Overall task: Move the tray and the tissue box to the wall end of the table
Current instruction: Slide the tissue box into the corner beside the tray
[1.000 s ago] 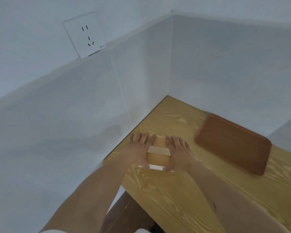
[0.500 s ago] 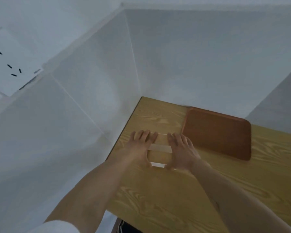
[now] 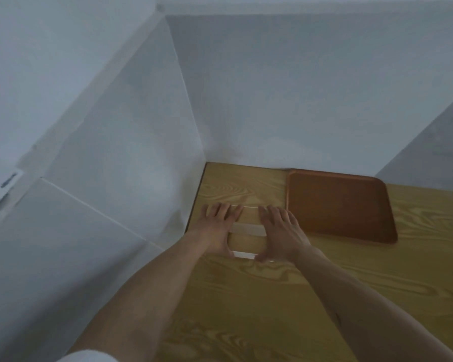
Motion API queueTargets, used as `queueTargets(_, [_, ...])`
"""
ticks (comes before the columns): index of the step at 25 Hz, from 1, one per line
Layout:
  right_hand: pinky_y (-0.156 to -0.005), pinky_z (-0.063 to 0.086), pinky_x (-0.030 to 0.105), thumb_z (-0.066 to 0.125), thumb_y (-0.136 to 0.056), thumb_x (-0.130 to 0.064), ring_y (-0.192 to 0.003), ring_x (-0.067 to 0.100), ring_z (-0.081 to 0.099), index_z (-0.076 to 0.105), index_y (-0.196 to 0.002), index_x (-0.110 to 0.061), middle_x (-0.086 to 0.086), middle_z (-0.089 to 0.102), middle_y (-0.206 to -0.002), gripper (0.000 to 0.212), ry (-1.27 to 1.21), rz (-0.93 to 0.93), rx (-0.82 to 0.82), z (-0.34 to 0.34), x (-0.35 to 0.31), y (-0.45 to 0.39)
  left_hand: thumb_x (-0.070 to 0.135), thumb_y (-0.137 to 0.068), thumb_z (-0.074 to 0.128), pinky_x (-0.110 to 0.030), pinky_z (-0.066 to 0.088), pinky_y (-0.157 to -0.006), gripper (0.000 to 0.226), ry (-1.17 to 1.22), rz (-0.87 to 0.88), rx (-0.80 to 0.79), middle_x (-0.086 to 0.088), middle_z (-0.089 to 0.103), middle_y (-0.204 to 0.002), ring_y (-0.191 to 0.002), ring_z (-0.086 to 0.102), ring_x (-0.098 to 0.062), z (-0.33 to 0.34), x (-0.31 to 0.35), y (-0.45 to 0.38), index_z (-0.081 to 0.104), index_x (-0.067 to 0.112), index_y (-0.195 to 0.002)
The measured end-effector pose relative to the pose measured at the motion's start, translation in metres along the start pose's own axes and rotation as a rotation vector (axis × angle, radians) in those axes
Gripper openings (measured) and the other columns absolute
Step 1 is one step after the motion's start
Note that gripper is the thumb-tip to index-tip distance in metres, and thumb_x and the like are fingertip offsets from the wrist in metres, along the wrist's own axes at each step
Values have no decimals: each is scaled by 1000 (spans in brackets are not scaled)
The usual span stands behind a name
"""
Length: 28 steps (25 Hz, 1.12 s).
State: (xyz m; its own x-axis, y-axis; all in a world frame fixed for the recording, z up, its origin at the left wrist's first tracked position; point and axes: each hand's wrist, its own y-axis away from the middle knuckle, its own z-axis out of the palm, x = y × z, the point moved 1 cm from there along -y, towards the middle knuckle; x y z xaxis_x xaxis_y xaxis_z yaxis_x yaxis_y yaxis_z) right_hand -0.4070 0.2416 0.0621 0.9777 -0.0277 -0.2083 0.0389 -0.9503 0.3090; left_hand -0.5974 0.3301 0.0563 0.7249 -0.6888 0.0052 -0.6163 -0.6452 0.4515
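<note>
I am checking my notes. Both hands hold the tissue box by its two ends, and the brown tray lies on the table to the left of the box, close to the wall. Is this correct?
Not quite: the head view shows the tray to the right of the tissue box, not the left. The rest holds: left hand and right hand grip the box ends, and the tray lies on the table by the wall.

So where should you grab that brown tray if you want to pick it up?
Probably by its two short ends, one hand on each, coming from the sides. The tray is flat, wide and shallow with a low raised rim, so fingers can hook under that edge. Its far edge lies close to the wall, so there is little room to reach in there. The left hand and right hand are on the tissue box now.
</note>
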Motion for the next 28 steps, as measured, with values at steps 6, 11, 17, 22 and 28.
queueTargets(6, [-122, 13, 49, 76, -58, -72, -146, 33, 13, 1, -157, -14, 11, 15, -159, 137, 14, 1, -10, 5, -17, -29, 75, -60, 71, -61, 1, -118, 137, 25, 14, 2, -6, 1, -162, -149, 3, -35, 3, -32, -6, -21, 33, -152])
queueTargets(11, [-121, 16, 51, 77, -56, -70, -145, 33, 14, 2, -156, -14, 11, 16, -158, 137, 16, -10, -12, 7, -29, -46, 72, -60, 73, -63, -2, -118, 138, 18, -32, -1, -7, 0, -163, -149, 3, -36, 6, -48, -10, -22, 33, -152])
queueTargets(17, [-121, 15, 51, 78, -56, -69, -147, 32, 8, -3, -156, -16, 10, 12, -159, 139, -3, -13, -9, 13, -30, -49, 74, -59, 72, -63, -3, -115, 139, 8, -39, 28, -8, -1, -162, -149, 1, -35, 13, -51, -10, -22, 31, -152])
queueTargets(22, [-121, 1, 58, 77, -60, -69, -152, 28, -17, -17, -155, -24, 5, -12, -166, 141, -36, 34, -90, 21, -28, -51, 71, -66, 71, -63, -5, -116, 135, 50, -59, 28, -6, -17, -165, -151, -12, -34, 19, -47, -7, -25, 29, -151])
queueTargets(28, [-121, 5, 63, 53, -80, -74, -151, 27, -21, -13, -157, -21, 3, -23, -165, 114, -46, -35, 59, 35, -31, -11, 59, -81, 65, -58, -5, -117, 117, 225, -155, 141, -4, -24, -164, -151, -17, -28, 47, -35, 26, -20, 27, -154])
